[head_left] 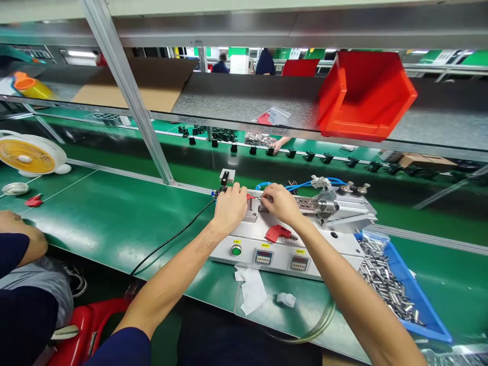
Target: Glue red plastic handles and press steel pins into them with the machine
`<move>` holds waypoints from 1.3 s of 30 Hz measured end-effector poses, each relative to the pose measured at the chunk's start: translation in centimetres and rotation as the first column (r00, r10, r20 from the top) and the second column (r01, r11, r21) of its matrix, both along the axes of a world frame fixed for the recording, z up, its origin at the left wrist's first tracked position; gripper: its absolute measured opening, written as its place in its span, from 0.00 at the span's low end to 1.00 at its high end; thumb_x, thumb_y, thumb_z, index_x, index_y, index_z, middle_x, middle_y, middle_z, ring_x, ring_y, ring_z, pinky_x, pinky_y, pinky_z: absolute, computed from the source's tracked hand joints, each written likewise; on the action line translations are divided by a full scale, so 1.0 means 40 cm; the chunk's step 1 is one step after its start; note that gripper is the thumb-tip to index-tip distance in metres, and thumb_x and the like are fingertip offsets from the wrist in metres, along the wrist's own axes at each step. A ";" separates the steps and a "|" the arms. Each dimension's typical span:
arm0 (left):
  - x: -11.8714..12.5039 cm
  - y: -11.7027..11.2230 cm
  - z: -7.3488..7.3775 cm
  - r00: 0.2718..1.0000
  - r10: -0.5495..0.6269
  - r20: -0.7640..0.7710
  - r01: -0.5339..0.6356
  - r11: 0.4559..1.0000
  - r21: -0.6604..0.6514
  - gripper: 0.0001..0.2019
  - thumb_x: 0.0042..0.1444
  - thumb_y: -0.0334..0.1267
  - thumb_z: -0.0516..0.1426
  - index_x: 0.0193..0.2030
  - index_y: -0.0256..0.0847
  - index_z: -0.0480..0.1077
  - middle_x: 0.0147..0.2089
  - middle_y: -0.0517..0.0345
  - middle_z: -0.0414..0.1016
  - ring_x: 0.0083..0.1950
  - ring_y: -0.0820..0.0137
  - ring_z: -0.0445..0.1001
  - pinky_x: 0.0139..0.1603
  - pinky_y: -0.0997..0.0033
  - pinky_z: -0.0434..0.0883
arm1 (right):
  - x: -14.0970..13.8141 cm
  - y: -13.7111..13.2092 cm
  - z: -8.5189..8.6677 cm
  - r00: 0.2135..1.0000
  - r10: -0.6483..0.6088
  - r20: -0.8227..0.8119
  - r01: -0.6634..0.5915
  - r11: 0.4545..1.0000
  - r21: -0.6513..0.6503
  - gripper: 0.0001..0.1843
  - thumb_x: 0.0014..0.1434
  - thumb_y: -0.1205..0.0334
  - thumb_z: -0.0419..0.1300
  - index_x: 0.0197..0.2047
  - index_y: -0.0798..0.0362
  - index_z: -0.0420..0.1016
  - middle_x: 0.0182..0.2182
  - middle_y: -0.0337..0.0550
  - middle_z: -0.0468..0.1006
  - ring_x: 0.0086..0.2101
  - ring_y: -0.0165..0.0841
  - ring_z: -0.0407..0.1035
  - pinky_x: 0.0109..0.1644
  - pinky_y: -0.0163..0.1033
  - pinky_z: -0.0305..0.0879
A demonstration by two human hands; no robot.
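My left hand (231,208) is over the left end of a bench machine (224,246), its fingers closed around a small red part (250,196) whose end sticks out to the right. Close beside it, my right hand (282,204) is pinched at the tip of that part; whatever its fingers hold is mostly hidden. A red angled piece with a metal tip (277,233) lies on top of the machine below my right hand. The machine carries a green button (236,250), two small counters (264,256) and a metal clamp mechanism (343,206) at its right.
A blue tray (427,317) of metal cylinders stands right of the machine. White tissue (253,292) and a clear hose (320,325) lie in front. Overhead, a shelf holds a red bin (366,119). At left are a fan (28,155) and a co-worker's arm (21,236).
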State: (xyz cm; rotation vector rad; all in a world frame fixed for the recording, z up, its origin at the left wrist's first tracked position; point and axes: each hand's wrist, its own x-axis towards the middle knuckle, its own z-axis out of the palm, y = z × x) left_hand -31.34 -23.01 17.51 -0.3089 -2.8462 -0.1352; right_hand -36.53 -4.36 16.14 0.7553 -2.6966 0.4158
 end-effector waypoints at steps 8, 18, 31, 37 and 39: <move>0.037 -0.041 -0.123 0.968 -0.140 -0.207 0.181 0.965 0.191 0.16 0.69 0.40 0.59 0.60 0.37 0.72 0.63 0.43 0.76 0.63 0.52 0.72 0.61 0.51 0.70 | 0.040 0.010 -0.008 0.998 0.027 -0.063 -0.024 0.998 0.056 0.13 0.68 0.64 0.55 0.44 0.52 0.83 0.57 0.54 0.76 0.53 0.49 0.71 0.59 0.55 0.71; 0.207 -0.145 -0.245 0.830 -0.174 -0.530 0.419 0.822 0.385 0.11 0.70 0.35 0.57 0.57 0.41 0.72 0.55 0.43 0.78 0.56 0.55 0.77 0.58 0.54 0.74 | 0.275 0.166 -0.004 0.987 -0.033 -0.158 0.017 0.995 -0.100 0.12 0.72 0.62 0.52 0.50 0.49 0.77 0.48 0.53 0.79 0.48 0.44 0.76 0.51 0.48 0.76; 0.255 -0.111 -0.308 0.924 -0.351 -0.150 0.381 0.821 0.424 0.13 0.77 0.43 0.48 0.51 0.41 0.72 0.34 0.59 0.77 0.30 0.71 0.77 0.31 0.74 0.73 | 0.469 0.388 -0.131 0.925 -0.325 0.199 0.344 0.936 -0.071 0.13 0.69 0.60 0.52 0.56 0.47 0.66 0.38 0.45 0.80 0.36 0.41 0.78 0.39 0.44 0.74; 0.259 -0.115 -0.284 0.934 -0.350 -0.074 0.340 0.807 0.482 0.12 0.76 0.40 0.48 0.53 0.43 0.72 0.37 0.58 0.79 0.33 0.70 0.80 0.32 0.75 0.75 | 0.437 0.408 -0.130 0.969 -0.172 0.175 0.208 0.955 -0.213 0.09 0.72 0.58 0.54 0.37 0.46 0.68 0.33 0.45 0.77 0.33 0.39 0.74 0.38 0.43 0.73; 0.262 -0.107 -0.290 0.943 -0.323 -0.075 0.318 0.814 0.486 0.11 0.75 0.39 0.49 0.52 0.43 0.72 0.37 0.58 0.79 0.33 0.70 0.81 0.34 0.75 0.76 | 0.430 0.415 -0.128 0.969 -0.138 0.203 0.181 0.960 -0.213 0.09 0.72 0.59 0.54 0.37 0.46 0.68 0.32 0.44 0.77 0.33 0.39 0.74 0.37 0.43 0.72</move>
